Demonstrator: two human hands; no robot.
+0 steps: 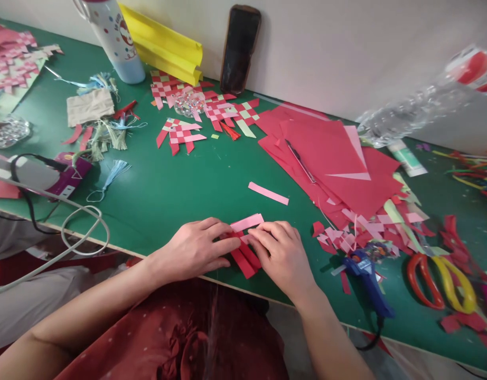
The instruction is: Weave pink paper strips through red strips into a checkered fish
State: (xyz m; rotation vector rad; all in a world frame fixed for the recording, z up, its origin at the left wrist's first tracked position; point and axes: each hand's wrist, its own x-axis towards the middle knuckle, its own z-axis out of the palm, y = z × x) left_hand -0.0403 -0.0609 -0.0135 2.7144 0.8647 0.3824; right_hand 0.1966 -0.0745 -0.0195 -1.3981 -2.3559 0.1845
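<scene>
Near the front table edge lie red paper strips [245,258] side by side, with a pink paper strip [247,222] across their far end. My left hand [196,248] rests from the left with its fingers stretched onto the red strips, the thumb apart from them and lower down. My right hand [281,253] comes from the right, its thumb and fingertips pinched together at the pink strip's right end; the fingers hide part of the strips. A loose pink strip [268,193] lies a little beyond my hands.
Red paper sheets [322,148] with a pen [300,161] lie at right, near paper scraps [346,235], a blue glue gun [368,285] and scissors [441,282]. Woven paper pieces [180,134], a phone [240,50] and a bottle [116,42] are at the back. A cable [85,229] hangs at left.
</scene>
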